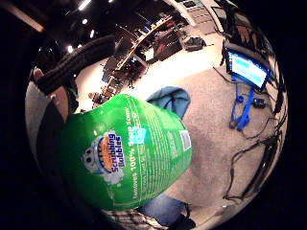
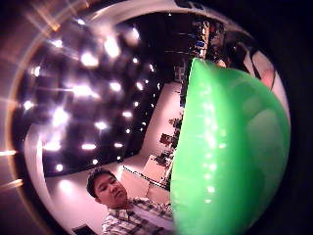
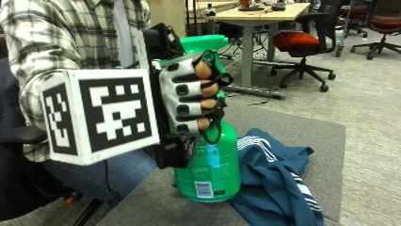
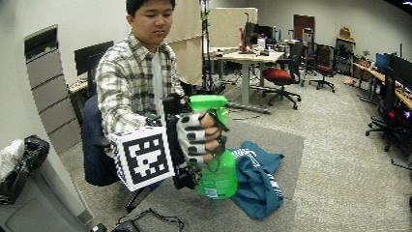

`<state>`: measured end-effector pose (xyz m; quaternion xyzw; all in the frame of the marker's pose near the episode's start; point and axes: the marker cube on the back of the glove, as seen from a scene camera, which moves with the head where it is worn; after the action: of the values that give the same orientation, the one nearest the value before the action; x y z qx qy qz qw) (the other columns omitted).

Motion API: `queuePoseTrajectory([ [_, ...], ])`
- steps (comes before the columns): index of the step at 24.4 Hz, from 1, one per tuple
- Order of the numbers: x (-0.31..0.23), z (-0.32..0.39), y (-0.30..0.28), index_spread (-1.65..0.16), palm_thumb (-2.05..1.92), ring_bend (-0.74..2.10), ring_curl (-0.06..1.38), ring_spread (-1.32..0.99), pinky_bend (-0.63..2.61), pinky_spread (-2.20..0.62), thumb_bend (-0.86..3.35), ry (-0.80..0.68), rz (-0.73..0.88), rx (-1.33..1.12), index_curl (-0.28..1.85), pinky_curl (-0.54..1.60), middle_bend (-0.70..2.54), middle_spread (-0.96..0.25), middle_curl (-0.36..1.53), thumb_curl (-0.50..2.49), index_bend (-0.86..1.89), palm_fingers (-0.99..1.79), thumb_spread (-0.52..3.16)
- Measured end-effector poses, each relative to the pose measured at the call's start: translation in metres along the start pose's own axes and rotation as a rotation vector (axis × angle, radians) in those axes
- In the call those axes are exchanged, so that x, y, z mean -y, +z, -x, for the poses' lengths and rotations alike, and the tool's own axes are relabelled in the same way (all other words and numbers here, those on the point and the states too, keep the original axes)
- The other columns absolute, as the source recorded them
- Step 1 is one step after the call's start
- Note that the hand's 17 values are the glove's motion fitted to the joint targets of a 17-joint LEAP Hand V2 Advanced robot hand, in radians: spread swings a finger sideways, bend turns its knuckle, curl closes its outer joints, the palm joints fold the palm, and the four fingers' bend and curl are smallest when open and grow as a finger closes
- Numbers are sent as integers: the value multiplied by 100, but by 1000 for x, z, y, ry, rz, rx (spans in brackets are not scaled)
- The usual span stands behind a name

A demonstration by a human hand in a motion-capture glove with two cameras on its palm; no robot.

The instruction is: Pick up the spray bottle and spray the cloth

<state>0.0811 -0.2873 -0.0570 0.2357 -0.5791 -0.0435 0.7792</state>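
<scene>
A green spray bottle [image 3: 210,174] with a green trigger head [image 3: 202,44] is upright, its base at or just above the grey table [image 3: 288,127]; I cannot tell if it touches. My gloved right hand [image 3: 191,96] grips its neck, fingers curled round it below the head. The wide outside view shows the same hand [image 4: 196,137] on the bottle [image 4: 219,179]. A crumpled teal cloth [image 3: 279,176] with white stripes lies on the table right beside the bottle. The bottle's labelled body [image 1: 127,153] fills the little finger side palm view, with the cloth [image 1: 170,98] behind it. The thumb side view shows bare green plastic [image 2: 230,152].
The grey table's far edge [image 3: 341,141] runs close behind the cloth. Carpeted floor, a desk [image 3: 263,16] and office chairs [image 3: 300,42] stand beyond. The person sits at the table's near-left side [image 4: 138,92].
</scene>
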Motion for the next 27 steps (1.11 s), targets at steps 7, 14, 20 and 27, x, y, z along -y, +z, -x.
queuePoseTrajectory([
  [7, -8, 38, -11, -19, 109, 54, 42, -17, 44, -11, -3, -44, 142, -100, 36, 32, 49, -8, 48, 65, 22, 124, 52],
  [14, -11, 65, -8, -18, 108, 55, 44, -17, 44, -13, -3, 24, 325, -219, 40, 33, 50, -8, 49, 68, 20, 125, 45],
  [20, 3, 74, 12, -18, 108, 55, 45, -17, 43, -13, -3, 142, 574, -370, 43, 34, 50, -8, 50, 70, 19, 125, 41],
  [27, 19, 50, 57, -17, 107, 55, 46, -17, 42, -13, -3, 407, 898, -570, 45, 35, 51, -7, 51, 72, 19, 124, 39],
])
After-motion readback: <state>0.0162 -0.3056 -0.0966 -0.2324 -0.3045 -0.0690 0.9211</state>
